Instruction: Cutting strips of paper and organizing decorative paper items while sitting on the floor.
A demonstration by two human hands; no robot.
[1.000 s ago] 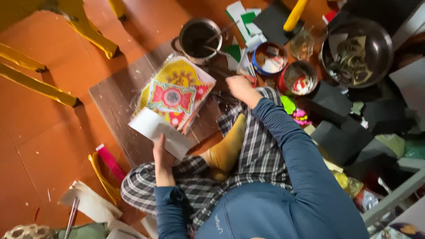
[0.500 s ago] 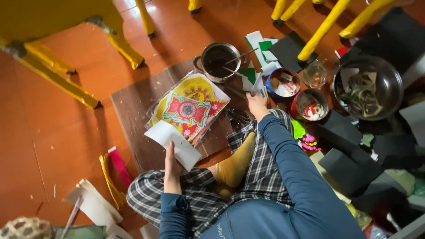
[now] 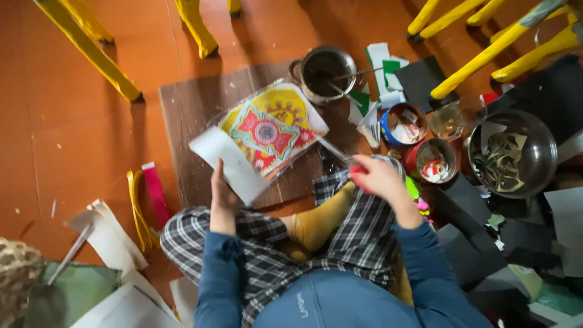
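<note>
At frame centre, my left hand (image 3: 223, 195) pinches the white lower edge of a plastic-wrapped, yellow-and-red patterned sheet (image 3: 267, 132) lying on a brown board (image 3: 185, 121), while my right hand (image 3: 378, 176) is closed around a red-handled tool (image 3: 357, 170).

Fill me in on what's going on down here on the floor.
A person sits cross-legged on the floor. The left hand holds a white sheet under a colourful patterned paper piece on a brown board. The right hand grips a red-handled tool beside it. Bowls of scraps sit to the right.
</note>
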